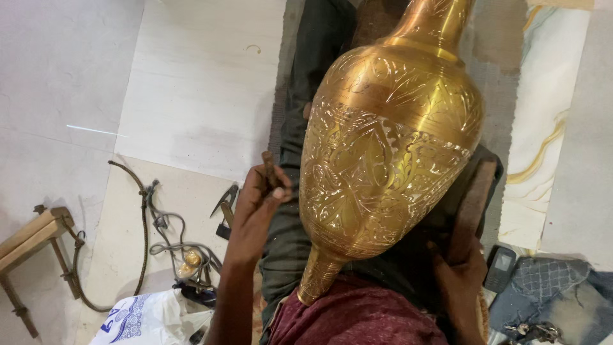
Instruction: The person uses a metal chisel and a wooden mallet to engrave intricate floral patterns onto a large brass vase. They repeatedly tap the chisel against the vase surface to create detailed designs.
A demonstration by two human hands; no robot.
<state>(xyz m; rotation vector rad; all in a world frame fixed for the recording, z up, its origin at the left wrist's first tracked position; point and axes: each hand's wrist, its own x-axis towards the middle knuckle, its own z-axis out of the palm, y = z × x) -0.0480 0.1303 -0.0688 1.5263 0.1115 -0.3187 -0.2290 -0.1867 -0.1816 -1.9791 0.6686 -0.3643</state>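
Note:
A large engraved brass vase (389, 147) lies across my lap, its narrow foot toward my body and its neck pointing away. My left hand (258, 204) is closed around a small dark engraving tool (269, 167), held against the vase's left side. My right hand (461, 268) grips a flat wooden mallet-like piece (476, 198) at the vase's lower right side. My legs in dark trousers (306, 96) stretch out under the vase.
On the pale floor to the left lie metal pincers (225, 203), a tangle of hose and wire (167, 233), a small wooden stool (32, 246) and a white patterned bag (143, 319). A dark phone (499, 267) and folded blue cloth (549, 287) lie at right.

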